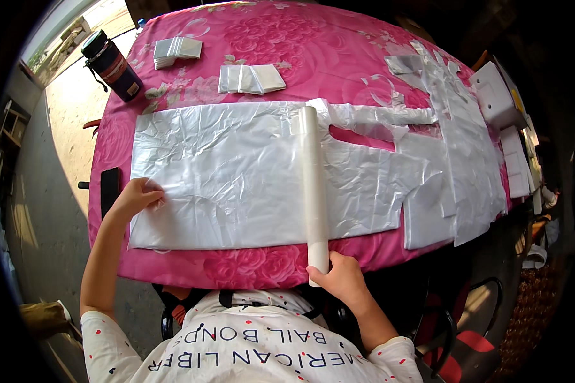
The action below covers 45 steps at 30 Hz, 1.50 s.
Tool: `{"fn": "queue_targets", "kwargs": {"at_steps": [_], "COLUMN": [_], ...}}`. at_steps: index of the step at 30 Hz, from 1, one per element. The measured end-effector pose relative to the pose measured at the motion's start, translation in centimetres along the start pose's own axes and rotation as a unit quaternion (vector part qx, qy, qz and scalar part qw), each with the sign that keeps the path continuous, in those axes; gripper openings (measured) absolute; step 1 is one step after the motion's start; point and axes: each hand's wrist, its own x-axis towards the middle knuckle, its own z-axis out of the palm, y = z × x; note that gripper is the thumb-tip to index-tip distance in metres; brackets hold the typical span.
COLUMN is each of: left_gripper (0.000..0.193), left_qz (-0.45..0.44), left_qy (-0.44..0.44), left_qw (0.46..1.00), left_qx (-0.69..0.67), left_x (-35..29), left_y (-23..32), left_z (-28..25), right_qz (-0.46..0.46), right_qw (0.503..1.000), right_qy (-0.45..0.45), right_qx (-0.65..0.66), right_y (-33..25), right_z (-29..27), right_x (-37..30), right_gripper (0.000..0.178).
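Observation:
A thin, see-through whitish plastic sheet (pixel 236 172) lies creased and flat across the table, cut out in places toward its right side. At its left edge my left hand (pixel 139 196) is closed, thumb and fingers pinching a bit of the film. A long pale roll (pixel 316 185), like a tube, rests across the sheet from far to near. My right hand (pixel 340 276) wraps round the roll's near end, which sticks out past the table's front edge.
More plastic sheets (pixel 469 159) overlap at the right. Two bundles of folded plastic packets (pixel 177 51) lie at the back, near a dark bottle (pixel 114 67). A black phone-like object (pixel 110 191) sits at the left edge of the pink flowered tablecloth (pixel 249 265). White boxes (pixel 495 92) stand far right.

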Motion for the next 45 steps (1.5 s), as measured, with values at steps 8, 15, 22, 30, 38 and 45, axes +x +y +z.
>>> {"fn": "queue_targets", "kwargs": {"at_steps": [8, 15, 22, 30, 38, 45], "left_gripper": [0.040, 0.059, 0.060, 0.061, 0.063, 0.062], "left_qz": [0.443, 0.460, 0.446, 0.440, 0.446, 0.444], "left_qy": [0.157, 0.116, 0.145, 0.157, 0.144, 0.151], "left_qw": [0.865, 0.844, 0.815, 0.802, 0.816, 0.806], "left_qx": [0.176, 0.250, 0.340, 0.372, 0.339, 0.361], "left_x": [-0.7, 3.1, 3.2, 3.1, 2.9, 3.0], "left_y": [10.5, 11.4, 10.9, 11.3, 11.3, 11.2], "left_z": [14.3, 25.7, 26.4, 26.7, 26.5, 26.8], "right_qz": [0.022, 0.026, -0.047, -0.096, -0.154, -0.228], "right_qw": [0.999, 0.994, 0.996, 0.770, 0.503, 0.526], "right_qy": [-0.031, -0.095, -0.016, -0.052, 0.123, 0.321], "right_qx": [0.026, 0.041, 0.079, 0.629, 0.842, 0.754], "right_y": [0.8, 0.8, -1.6, -2.4, 2.6, -0.5], "right_z": [-0.6, -1.9, -4.9, -5.9, -16.3, -26.2], "right_x": [-0.3, -0.1, 7.7, 23.8, 28.3, 23.7], "right_gripper": [0.043, 0.048, 0.054, 0.028, 0.026, 0.031]}}
